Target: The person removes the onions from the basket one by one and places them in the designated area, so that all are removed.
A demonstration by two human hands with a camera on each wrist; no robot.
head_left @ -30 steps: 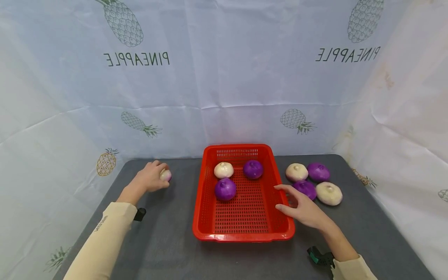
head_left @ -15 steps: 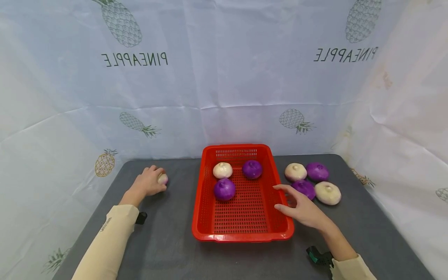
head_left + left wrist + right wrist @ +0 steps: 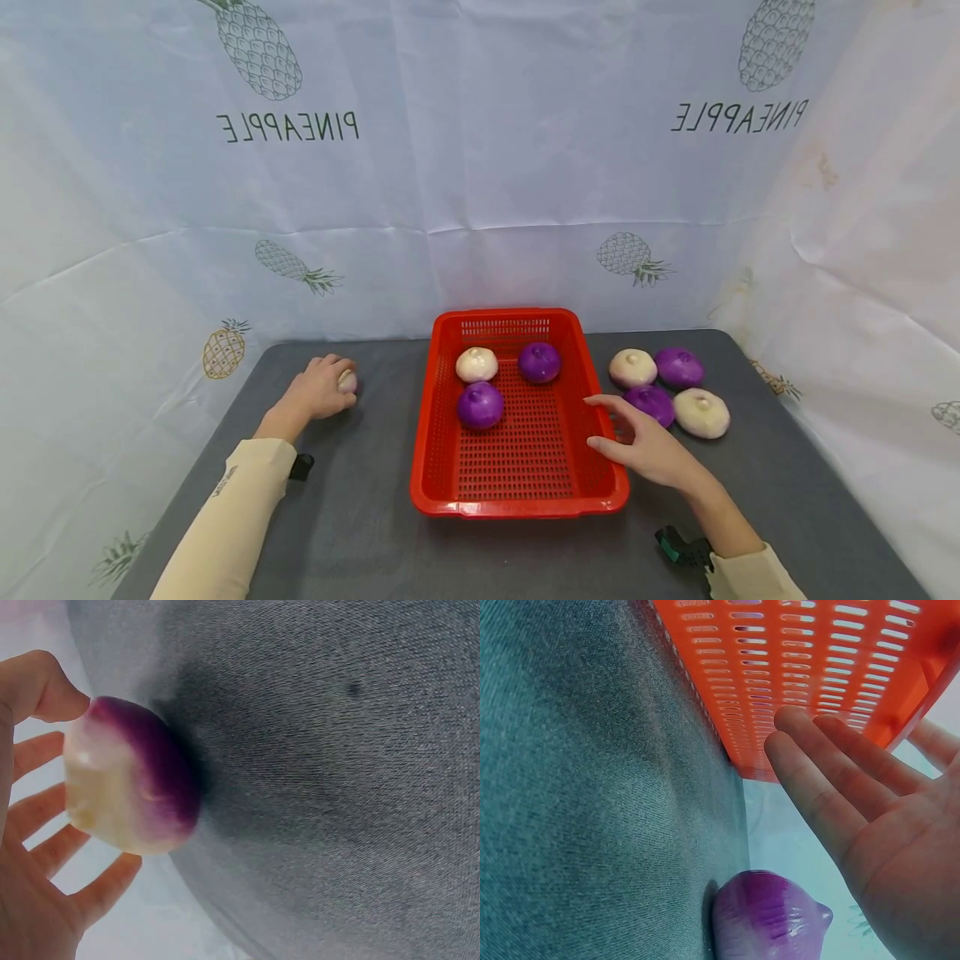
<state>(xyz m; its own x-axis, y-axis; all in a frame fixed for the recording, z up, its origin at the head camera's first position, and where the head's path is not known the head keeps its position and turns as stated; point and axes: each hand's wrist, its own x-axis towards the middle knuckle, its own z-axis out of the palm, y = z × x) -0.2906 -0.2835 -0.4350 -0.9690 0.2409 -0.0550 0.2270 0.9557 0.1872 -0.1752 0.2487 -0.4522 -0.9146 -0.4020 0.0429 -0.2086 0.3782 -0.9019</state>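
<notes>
At the left of the table my left hand [image 3: 318, 390] holds a small white-and-purple onion [image 3: 135, 780]. The left wrist view shows the thumb on its purple edge and spread fingertips round its pale side. My right hand [image 3: 648, 442] is at the right wall of a red perforated plastic basket [image 3: 525, 507], thumb and index finger over the rim. In the right wrist view its other fingers [image 3: 814, 772] lie fairly straight along the outside wall. In the basket sit a white onion [image 3: 476, 365] and two purple onions, one left [image 3: 480, 406] and one right [image 3: 539, 362].
Right of the basket, behind my right hand, cluster two white onions, one nearer the back [image 3: 632, 368] and one in front [image 3: 701, 413], and two purple ones [image 3: 679, 368]. A printed white cloth [image 3: 480, 167] encloses the grey table [image 3: 360, 517] at the back and sides.
My left hand has shifted slightly left with the onion during the last second. My right hand and the basket have stayed in place.
</notes>
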